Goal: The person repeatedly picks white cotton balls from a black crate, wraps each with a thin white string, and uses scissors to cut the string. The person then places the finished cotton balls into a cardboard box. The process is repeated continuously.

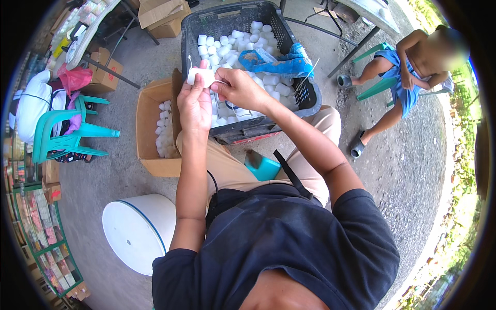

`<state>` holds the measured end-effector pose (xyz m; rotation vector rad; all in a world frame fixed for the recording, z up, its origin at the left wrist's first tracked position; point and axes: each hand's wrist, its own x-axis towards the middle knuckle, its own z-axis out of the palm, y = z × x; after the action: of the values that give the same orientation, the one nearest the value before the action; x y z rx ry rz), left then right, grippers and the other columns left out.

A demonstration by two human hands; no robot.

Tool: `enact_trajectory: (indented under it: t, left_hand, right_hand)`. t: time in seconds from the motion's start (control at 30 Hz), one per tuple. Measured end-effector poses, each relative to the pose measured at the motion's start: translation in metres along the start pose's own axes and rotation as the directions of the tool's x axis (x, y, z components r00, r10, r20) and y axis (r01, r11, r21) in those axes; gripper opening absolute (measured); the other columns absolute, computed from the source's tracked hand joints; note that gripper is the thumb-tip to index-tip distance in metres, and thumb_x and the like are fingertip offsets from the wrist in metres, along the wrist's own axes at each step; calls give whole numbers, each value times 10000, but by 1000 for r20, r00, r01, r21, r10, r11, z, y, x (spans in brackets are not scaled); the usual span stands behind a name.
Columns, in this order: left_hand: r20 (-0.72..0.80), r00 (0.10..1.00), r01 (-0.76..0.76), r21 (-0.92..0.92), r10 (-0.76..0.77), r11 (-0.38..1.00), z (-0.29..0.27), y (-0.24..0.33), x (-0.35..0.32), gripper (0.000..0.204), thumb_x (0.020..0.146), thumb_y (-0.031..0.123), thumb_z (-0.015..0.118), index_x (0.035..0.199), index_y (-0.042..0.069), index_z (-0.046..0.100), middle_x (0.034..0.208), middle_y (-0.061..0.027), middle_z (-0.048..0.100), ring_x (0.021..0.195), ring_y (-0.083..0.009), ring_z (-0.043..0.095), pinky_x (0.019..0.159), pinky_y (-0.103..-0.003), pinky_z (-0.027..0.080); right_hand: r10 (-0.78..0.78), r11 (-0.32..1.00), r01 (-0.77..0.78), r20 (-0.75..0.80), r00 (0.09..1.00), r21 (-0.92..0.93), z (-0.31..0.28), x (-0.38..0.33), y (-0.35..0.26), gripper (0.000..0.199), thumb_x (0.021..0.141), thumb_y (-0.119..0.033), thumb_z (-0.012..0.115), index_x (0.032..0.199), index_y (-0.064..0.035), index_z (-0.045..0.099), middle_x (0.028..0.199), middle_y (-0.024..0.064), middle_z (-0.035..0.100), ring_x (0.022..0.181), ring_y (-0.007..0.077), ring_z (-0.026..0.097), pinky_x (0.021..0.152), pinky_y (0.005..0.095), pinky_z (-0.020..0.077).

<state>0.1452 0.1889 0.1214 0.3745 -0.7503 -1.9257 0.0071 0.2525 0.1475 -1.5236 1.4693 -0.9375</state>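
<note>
My left hand (195,106) grips a small white cylinder (201,77) between thumb and fingers, above the near part of a black crate. A thin pale strand stands up beside the cylinder's left end. At the other end my right hand (243,92) is closed in a pinch, with a short light strand showing at its fingertips. The black crate (313,106) holds many similar white cylinders (222,50). Across them lies a crumpled blue plastic sack (281,63), with thin white strands near it.
An open cardboard box (147,116) with more white pieces stands left of the crate. A white round tub (132,232) is by my left side, and green chairs (72,121) hold bundles farther left. A person (403,77) sits at right on a green chair. Tables stand at the back.
</note>
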Motion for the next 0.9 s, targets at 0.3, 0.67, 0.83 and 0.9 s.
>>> enact_trajectory:
  t: [0.3,0.67,0.83,0.9]
  left_hand:
    - [270,953,199,-214,-138,956,-16,56,-17,500,930,339,553,1367,151,399,1436,-291,333,1319,-359,405,1042,-492,424]
    - [77,996,10,375,-41,927,-26,59,-29,585,957,460,470,1407,100,367,1409,-174,442,1148,-220,543,988,-380,415]
    - [-24,1000,25,217,-20,976,-26,39,-19,540,969,432,473,1379,88,399,1330,-153,520,957,-138,578,860,-313,469]
    - [76,993,93,-18,-92,995,-19,30,-13,515,960,423,489,1350,92,422,1297,-183,532,846,-133,595,776,-278,508]
  right_hand:
    - [59,915,-5,121,991,-404,-29,71,146,282,845,-257,628,1010,-35,680,854,136,698,798,252,677,723,370,530]
    - [368,925,-356,70,927,-135,-19,61,99,537,718,-138,727,1183,55,541,902,207,669,846,224,689,692,310,528]
    - [-11,375,61,-62,998,925,-39,8,47,548,836,-21,662,1315,16,397,1060,168,636,845,197,670,695,279,546]
    - [-38,399,103,-96,995,911,-46,-6,38,521,852,-36,658,1307,-4,407,1029,143,634,829,182,651,681,263,534]
